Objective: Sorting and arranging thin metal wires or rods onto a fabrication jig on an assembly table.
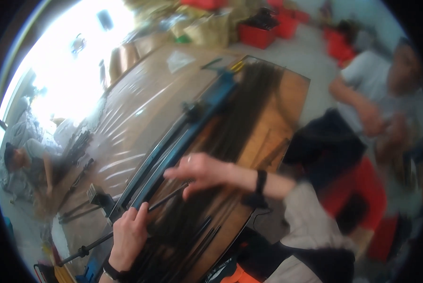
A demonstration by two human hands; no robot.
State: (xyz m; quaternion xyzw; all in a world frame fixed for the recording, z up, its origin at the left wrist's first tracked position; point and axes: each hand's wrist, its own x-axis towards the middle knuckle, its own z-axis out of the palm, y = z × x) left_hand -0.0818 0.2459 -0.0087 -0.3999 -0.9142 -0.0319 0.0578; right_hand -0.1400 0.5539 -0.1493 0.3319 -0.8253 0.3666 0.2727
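My left hand (128, 236) is closed around a thin dark rod (166, 197), at the near end of a long blue metal fixture (173, 153) with parallel rails. The rod slants up and right out of my fist. My right hand (202, 172) hovers over the fixture's right rail, fingers stretched left and thumb apart. The rod's far end comes close to that thumb; blur hides whether they touch. A dark bar with a collar (83, 251) extends to the lower left of my left hand.
Bundled dark rods (249, 108) lie along the wooden table (294, 92), right of the fixture. Clear plastic sheeting (131, 113) covers the left side. One person (369, 94) sits at the right, another (29, 160) at the far left. Red crates (256, 35) stand behind.
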